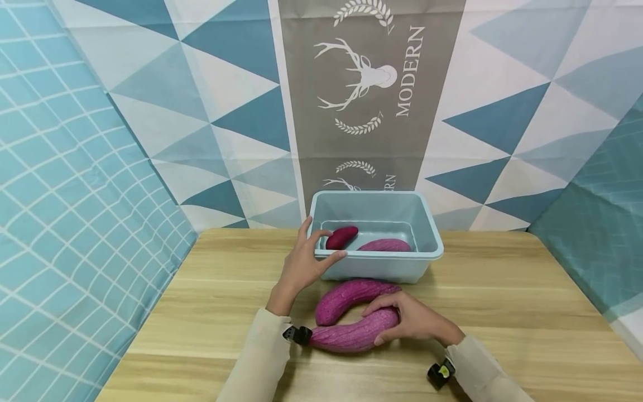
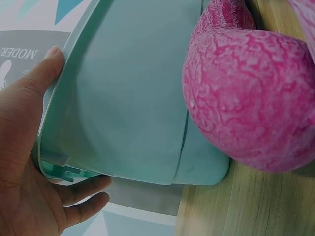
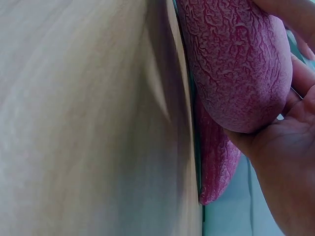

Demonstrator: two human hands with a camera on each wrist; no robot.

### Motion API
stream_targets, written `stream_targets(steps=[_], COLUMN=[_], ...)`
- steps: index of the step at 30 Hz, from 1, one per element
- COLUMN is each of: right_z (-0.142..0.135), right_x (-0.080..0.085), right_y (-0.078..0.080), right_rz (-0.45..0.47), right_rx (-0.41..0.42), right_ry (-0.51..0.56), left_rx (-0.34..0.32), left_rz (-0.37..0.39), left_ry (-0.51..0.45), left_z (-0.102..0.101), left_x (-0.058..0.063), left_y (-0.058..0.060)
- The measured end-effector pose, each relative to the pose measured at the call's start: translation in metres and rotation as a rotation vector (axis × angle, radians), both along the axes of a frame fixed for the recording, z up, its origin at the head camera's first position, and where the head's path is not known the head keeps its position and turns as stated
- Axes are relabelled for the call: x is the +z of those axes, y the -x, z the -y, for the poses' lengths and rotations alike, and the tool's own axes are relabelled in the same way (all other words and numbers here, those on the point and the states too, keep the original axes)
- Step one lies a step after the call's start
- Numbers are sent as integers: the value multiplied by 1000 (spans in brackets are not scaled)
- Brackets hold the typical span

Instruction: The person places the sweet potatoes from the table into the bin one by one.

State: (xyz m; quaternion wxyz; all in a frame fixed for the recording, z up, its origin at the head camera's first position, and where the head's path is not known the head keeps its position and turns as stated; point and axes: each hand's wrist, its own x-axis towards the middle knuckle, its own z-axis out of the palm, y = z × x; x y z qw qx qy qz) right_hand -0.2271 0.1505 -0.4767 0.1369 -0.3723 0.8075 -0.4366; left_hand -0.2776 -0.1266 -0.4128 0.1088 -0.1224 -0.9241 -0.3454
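Note:
In the head view, my left hand (image 1: 303, 262) grips the left front corner of a light blue plastic bin (image 1: 374, 267), thumb at the front rim. In the left wrist view the thumb (image 2: 47, 69) lies on the rim and two fingers reach under the bin's end. My right hand (image 1: 414, 319) holds the right end of a long, wrinkled purple-pink sweet potato (image 1: 346, 338), thumb on the near side and fingers on the far side. Behind it, a second curved sweet potato (image 1: 341, 301) lies against the bin's front.
Inside the bin are a small dark red sweet potato (image 1: 342, 237), near my left index finger, and a pink one (image 1: 385, 245), partly hidden by the front wall. The wooden table (image 1: 201, 312) meets patterned cloth (image 1: 246, 111) at the back.

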Motion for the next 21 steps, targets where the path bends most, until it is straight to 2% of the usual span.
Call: stream_targets(steps=[16,21], right_z=[-12,-15], right_x=[11,14], right_y=[-3,-2], right_rz=[-44,-107], right_rx=[21,5], right_ry=[58,55], left_rx=[2,1], left_rz=[-11,-9], left_ry=[3,3], left_z=[0,0], left_x=[-2,-1], left_y=[2,2])
